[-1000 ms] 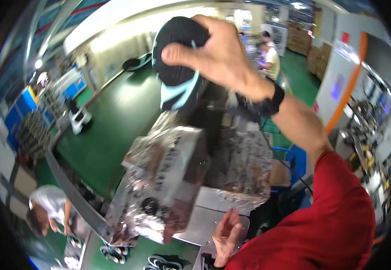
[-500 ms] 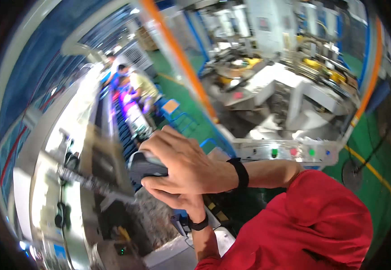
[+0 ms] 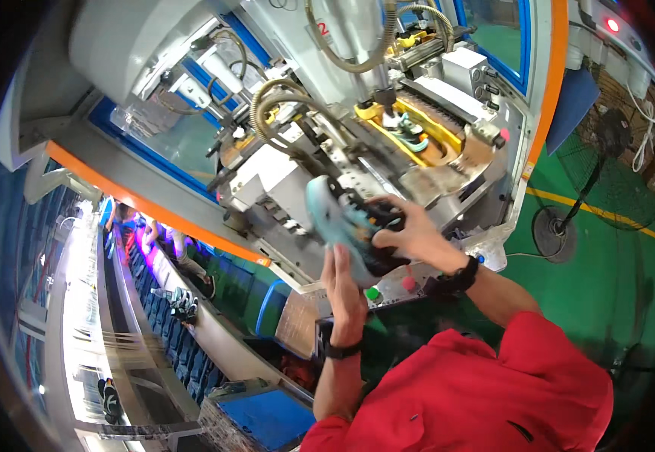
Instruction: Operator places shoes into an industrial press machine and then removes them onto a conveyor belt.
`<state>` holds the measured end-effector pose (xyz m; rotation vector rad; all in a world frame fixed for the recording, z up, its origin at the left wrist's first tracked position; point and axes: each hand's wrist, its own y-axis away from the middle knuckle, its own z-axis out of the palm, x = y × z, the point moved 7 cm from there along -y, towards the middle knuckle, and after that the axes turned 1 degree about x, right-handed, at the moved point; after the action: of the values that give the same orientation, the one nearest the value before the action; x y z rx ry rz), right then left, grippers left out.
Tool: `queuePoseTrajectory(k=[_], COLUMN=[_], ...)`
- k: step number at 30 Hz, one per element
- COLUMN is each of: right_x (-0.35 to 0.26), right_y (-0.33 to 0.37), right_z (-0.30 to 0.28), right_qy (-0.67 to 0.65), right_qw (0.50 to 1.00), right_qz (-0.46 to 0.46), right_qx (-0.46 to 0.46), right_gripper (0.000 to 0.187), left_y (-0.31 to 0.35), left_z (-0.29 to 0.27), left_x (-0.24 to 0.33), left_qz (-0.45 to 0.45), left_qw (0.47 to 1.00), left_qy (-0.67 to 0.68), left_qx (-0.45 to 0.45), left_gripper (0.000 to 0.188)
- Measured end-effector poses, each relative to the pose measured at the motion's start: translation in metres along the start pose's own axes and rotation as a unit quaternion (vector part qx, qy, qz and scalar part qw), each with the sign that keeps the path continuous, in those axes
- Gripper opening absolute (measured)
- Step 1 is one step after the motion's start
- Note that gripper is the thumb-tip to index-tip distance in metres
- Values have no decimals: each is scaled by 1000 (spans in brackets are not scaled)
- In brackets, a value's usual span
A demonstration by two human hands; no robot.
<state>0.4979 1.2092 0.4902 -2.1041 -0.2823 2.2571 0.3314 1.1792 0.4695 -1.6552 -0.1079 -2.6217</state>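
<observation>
From left to right: the left hand [image 3: 348, 301] is set against the sole side of a shoe [image 3: 340, 217], its fingers straight and close together, wrapped around nothing. The shoe is held aloft, toe raised, in front of the machine [image 3: 440, 184]. Its collar end is gripped by the right hand [image 3: 412, 235], thumb and fingers closed upon it. For good control, the sole is probably best steadied by the flat palm, tilt being governed from the collar without the upper being crushed.

Materials, in the same order: on the held shoe, slightly blurred, a pale blue, smoothly curved sole is joined to a dark, seemingly textile upper; a similar shoe is seated between rigid yellow guides [image 3: 449, 138]; the fan [image 3: 589, 181] is fronted by round wire mesh.
</observation>
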Motion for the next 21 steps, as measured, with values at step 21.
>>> queuePoseTrajectory(k=[21], right_x=[4], right_y=[-89], right_z=[-267], right_qy=[288], right_qw=[888], right_qz=[28], right_qx=[358], right_gripper=[48], left_y=[-363], left_z=[75], left_x=[-195], left_qz=[-13], left_qw=[854], left_qy=[-511], left_qx=[94], left_gripper=[51])
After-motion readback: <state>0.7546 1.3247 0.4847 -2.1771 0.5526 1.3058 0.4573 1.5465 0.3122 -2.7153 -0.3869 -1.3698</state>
